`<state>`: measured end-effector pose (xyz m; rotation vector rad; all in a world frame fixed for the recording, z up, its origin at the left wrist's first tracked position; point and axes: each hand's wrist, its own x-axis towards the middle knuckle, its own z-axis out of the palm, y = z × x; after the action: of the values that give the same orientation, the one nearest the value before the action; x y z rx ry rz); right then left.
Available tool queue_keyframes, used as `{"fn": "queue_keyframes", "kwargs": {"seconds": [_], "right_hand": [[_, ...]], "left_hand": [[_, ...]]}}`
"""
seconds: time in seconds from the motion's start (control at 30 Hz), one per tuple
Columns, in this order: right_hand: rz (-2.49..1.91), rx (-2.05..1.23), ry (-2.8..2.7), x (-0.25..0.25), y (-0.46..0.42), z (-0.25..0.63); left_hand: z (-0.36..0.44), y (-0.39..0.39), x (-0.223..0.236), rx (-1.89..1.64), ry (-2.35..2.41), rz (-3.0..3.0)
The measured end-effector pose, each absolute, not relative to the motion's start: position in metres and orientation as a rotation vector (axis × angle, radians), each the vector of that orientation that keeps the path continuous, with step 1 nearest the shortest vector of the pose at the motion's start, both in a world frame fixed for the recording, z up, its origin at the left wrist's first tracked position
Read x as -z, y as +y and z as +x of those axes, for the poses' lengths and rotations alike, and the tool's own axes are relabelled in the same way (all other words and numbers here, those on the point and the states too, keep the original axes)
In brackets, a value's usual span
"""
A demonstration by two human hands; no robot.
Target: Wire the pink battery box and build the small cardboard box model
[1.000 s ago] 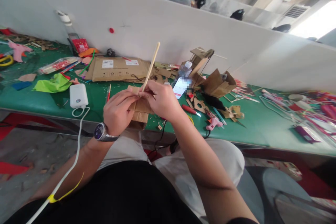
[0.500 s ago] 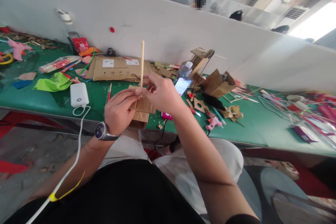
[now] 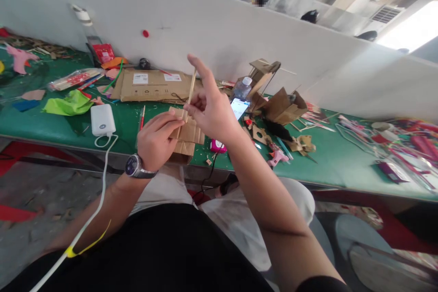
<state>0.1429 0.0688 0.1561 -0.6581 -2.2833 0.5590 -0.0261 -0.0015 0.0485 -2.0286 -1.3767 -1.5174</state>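
A thin wooden stick [image 3: 192, 86] rises, tilted a little to the right, from a small folded cardboard box [image 3: 183, 151] at the bench's front edge. My right hand [image 3: 214, 107] pinches the stick low down between thumb and curled fingers. Its index finger stretches upward, the tip close to the stick's top end. With fingers together, my left hand [image 3: 159, 139] grips the upper left part of the cardboard, fingertips beside the stick's foot. The left palm hides part of the box, and the left thumb is out of sight.
A white power bank [image 3: 103, 119] with its cable lies to the left, near green cloth [image 3: 71, 103]. Behind is a flat cardboard box [image 3: 153, 86]. To the right are a phone [image 3: 239, 108], a bottle [image 3: 243, 87], cardboard models [image 3: 285, 106] and a pink glue gun [image 3: 278, 157].
The stick has gone from upright to leaning right. My right index finger has lifted and straightened up toward its top. My left hand stays at the cardboard.
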Motion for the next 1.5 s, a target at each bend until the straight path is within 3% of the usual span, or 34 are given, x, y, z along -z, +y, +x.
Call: {"fn": "queue_keyframes", "kwargs": {"seconds": [1.5], "right_hand": [[-0.651,-0.462,-2.325,-0.135,0.075,0.147]], "left_hand": [[-0.025,-0.002,-0.050,1.524,-1.435,-2.019]]}}
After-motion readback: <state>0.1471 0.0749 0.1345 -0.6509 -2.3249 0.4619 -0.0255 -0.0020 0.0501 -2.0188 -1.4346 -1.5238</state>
